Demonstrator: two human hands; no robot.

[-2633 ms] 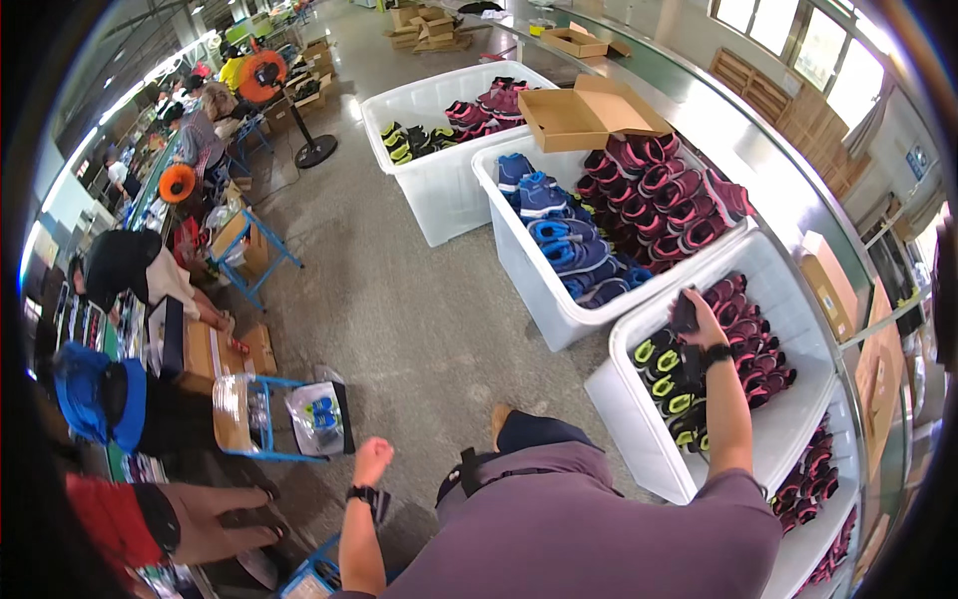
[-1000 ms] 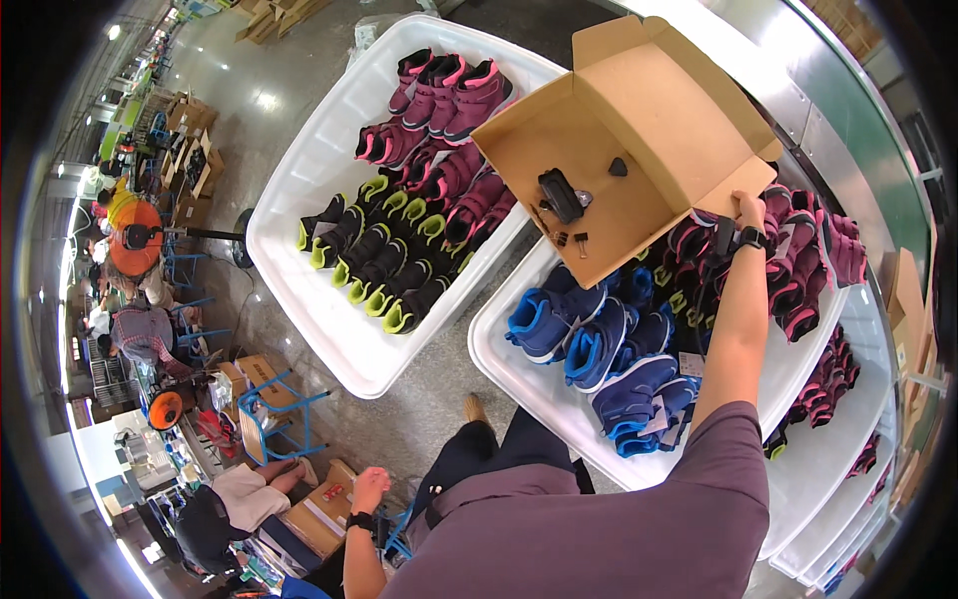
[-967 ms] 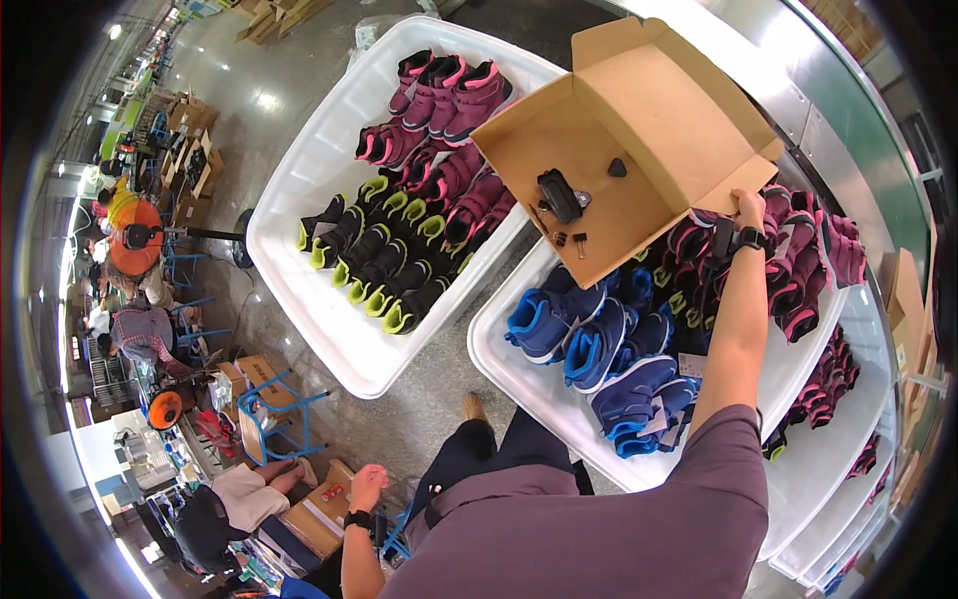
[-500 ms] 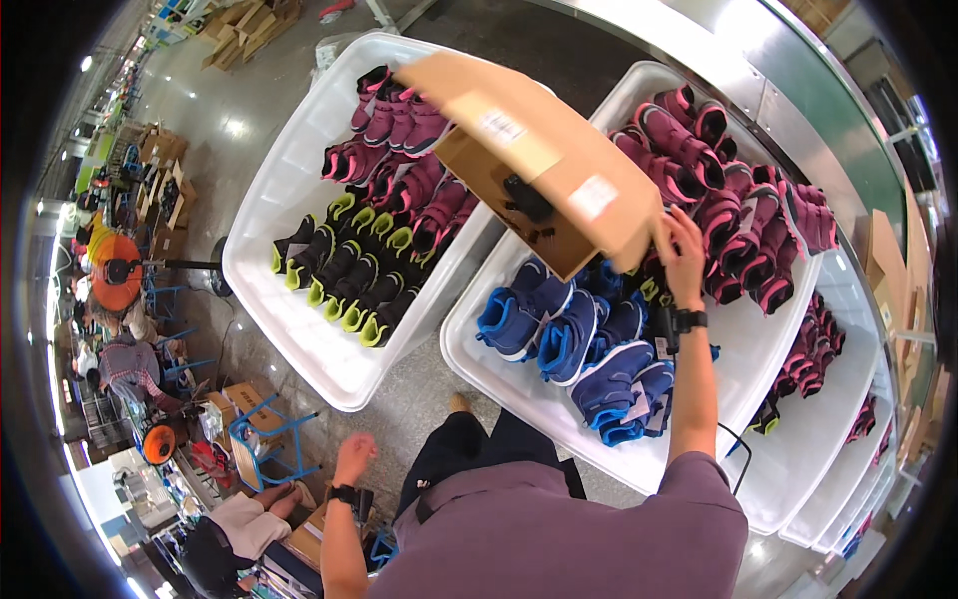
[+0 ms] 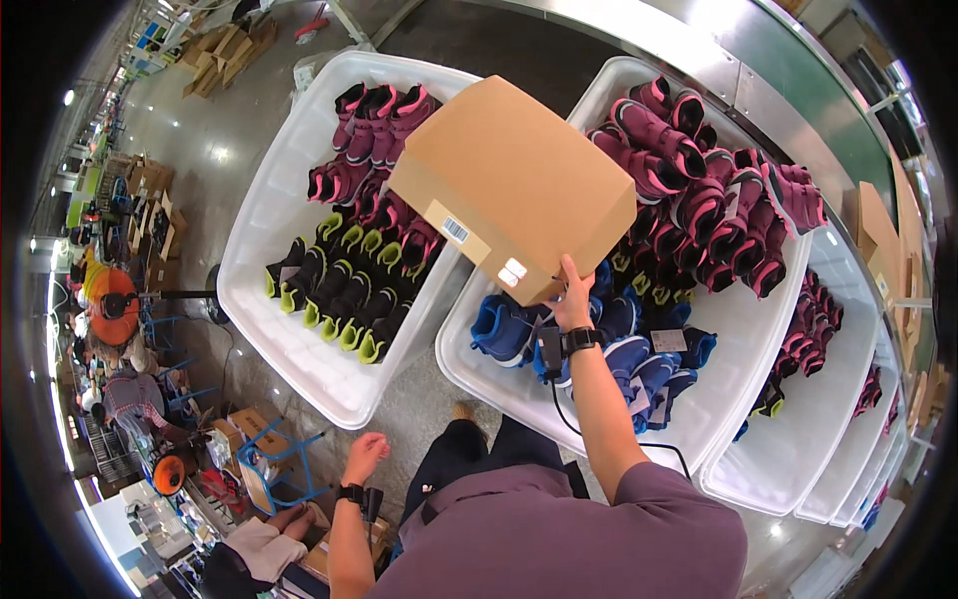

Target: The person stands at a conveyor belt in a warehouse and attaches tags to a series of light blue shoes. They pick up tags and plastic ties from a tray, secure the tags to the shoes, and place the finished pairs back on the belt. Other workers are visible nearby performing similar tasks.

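My right hand grips the near corner of a brown cardboard box, its thumb against the outside and its other fingers mostly hidden. The box is held over the two nearest white tubs, broad plain face up, a barcode label on its near side. What is inside cannot be seen now. Below the box, blue shoes lie in the right tub, beside my right wrist. My left hand hangs low at my left, fingers loosely curled, with nothing visible in it. A dark strapped device sits on each wrist.
The left white tub holds maroon shoes and black shoes with lime trim. More maroon shoes pile in the right tub. Further tubs stand at right. A blue-framed stool, fans and seated people are on the left.
The box has swung toward me and left. Its open side, which showed a dark object inside, has turned out of sight. My right hand moved left with it; the left hand barely moved.
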